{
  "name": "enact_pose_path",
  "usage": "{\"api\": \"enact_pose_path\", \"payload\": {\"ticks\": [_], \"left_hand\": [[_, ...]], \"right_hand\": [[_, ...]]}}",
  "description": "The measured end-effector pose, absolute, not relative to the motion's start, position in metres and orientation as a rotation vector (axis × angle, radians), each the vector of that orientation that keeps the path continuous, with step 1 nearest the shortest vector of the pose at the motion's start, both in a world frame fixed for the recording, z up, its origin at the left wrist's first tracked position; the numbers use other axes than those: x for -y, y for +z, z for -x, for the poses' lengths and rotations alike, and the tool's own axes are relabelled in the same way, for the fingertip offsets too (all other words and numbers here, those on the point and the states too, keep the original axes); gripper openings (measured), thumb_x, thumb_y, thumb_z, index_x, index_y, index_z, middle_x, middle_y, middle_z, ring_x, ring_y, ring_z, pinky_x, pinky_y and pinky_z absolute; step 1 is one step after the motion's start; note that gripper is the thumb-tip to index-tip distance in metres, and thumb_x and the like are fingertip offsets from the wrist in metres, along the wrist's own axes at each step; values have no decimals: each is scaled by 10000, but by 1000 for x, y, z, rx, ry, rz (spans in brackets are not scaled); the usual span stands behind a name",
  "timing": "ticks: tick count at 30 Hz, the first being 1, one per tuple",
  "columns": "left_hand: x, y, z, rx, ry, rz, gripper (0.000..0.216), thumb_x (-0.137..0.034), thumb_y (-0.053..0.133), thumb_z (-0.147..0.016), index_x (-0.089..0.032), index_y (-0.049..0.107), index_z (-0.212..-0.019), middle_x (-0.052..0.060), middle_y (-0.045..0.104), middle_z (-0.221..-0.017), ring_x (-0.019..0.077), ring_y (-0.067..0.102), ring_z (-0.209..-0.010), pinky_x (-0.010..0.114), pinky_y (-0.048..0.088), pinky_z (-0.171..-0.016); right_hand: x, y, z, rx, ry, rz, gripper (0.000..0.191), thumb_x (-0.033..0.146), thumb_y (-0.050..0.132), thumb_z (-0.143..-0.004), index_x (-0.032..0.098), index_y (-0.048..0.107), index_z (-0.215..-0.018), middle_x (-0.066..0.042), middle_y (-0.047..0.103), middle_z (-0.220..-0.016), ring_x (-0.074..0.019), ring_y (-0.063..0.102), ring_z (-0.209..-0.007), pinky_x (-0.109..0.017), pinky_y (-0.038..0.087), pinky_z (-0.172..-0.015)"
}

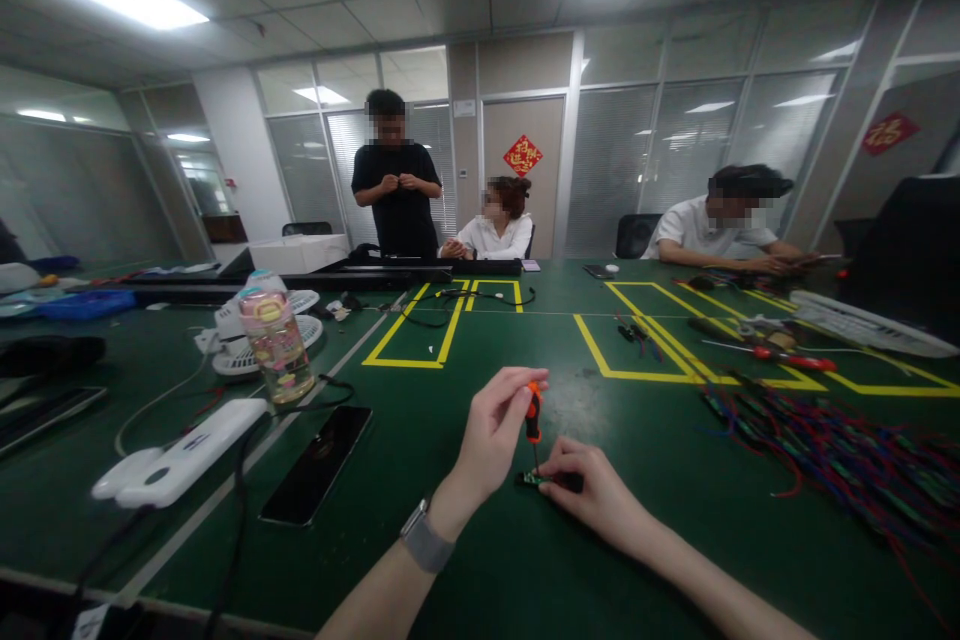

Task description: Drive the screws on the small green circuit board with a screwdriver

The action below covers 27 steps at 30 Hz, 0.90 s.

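Observation:
My left hand is closed around the top of a screwdriver with an orange and black handle. The screwdriver stands upright, its thin shaft pointing down at a small green circuit board on the table. Low at the board's right side, my right hand pinches its edge between thumb and fingers. The shaft's tip meets the board close to the right fingertips; whether a screw is there is too small to tell. A watch with a metal band is on my left wrist.
On the green table lie a black phone, a white device and a drink bottle to the left. Boards with red and blue wires pile up at right, near a red screwdriver. Several people are across the table.

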State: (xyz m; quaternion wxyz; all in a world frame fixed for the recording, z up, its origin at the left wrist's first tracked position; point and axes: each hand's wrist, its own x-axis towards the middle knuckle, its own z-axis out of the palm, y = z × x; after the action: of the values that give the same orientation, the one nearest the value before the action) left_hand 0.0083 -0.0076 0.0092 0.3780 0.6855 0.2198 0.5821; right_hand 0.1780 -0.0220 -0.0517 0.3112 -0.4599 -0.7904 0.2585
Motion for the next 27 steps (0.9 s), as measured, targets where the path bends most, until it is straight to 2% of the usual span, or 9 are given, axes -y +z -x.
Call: {"api": "enact_pose_path", "payload": {"ticks": [4, 9, 11, 13, 15, 18, 23, 25, 27], "left_hand": [[8, 9, -10, -586, 1504, -1735, 219, -281, 541, -951, -181, 701, -1062, 71, 631, -993, 154, 665, -842, 251, 558, -718], [5, 5, -9, -642, 1559, -1749, 154, -296, 638, -886, -182, 718, -950, 28, 544, -882, 117, 596, -702, 204, 529, -561], [6, 5, -8, -660, 1574, -1801, 181, -297, 590, -920, -193, 713, -1002, 39, 564, -917, 127, 605, -740, 216, 534, -597], [9, 6, -7, -657, 1558, -1891, 249, -274, 491, -974, -206, 688, -1110, 68, 608, -1012, 160, 631, -890, 262, 545, -753], [13, 8, -7, -614, 1549, -1923, 285, -257, 439, -994, -200, 664, -1159, 89, 622, -1094, 177, 642, -954, 284, 544, -799], [16, 10, -7, -637, 1560, -1969, 253, -236, 475, -978, -187, 669, -1132, 85, 641, -1039, 171, 648, -908, 277, 542, -776], [13, 8, -7, -775, 1647, -2006, 114, -228, 622, -892, -196, 719, -941, 36, 577, -859, 153, 604, -795, 250, 516, -697], [12, 8, -7, -781, 1650, -2004, 125, -242, 617, -896, -198, 721, -949, 39, 576, -871, 157, 605, -809, 256, 515, -708], [13, 8, -7, -745, 1623, -2021, 197, -247, 539, -943, -203, 707, -1038, 58, 603, -945, 166, 617, -860, 270, 517, -743]], "right_hand": [[22, -51, -177, 2083, 675, 1233, 141, 148, 642, -788, 171, 778, -817, -30, 598, -779, -161, 570, -718, -258, 429, -656], [22, -52, -177, 2072, 665, 1230, 142, 136, 645, -779, 170, 776, -820, -31, 604, -781, -166, 577, -737, -261, 430, -669], [21, -53, -177, 2075, 663, 1233, 144, 138, 645, -780, 173, 777, -824, -29, 602, -778, -165, 577, -734, -261, 431, -668], [21, -54, -178, 2075, 670, 1229, 145, 147, 643, -785, 178, 776, -832, -29, 605, -787, -163, 579, -736, -259, 435, -670], [21, -54, -178, 2074, 678, 1224, 145, 160, 639, -793, 184, 774, -839, -28, 608, -801, -161, 581, -741, -257, 441, -674], [22, -53, -178, 2080, 678, 1229, 140, 168, 635, -797, 187, 770, -832, -24, 602, -793, -161, 578, -738, -257, 444, -671], [22, -53, -178, 2075, 674, 1223, 143, 168, 630, -793, 187, 765, -834, -30, 616, -804, -162, 584, -735, -260, 447, -661], [22, -54, -178, 2074, 674, 1217, 141, 178, 631, -794, 194, 766, -833, -29, 621, -804, -163, 584, -734, -260, 448, -655], [22, -55, -178, 2074, 673, 1218, 139, 179, 631, -793, 190, 765, -825, -30, 619, -798, -162, 582, -728, -261, 449, -654]]}}
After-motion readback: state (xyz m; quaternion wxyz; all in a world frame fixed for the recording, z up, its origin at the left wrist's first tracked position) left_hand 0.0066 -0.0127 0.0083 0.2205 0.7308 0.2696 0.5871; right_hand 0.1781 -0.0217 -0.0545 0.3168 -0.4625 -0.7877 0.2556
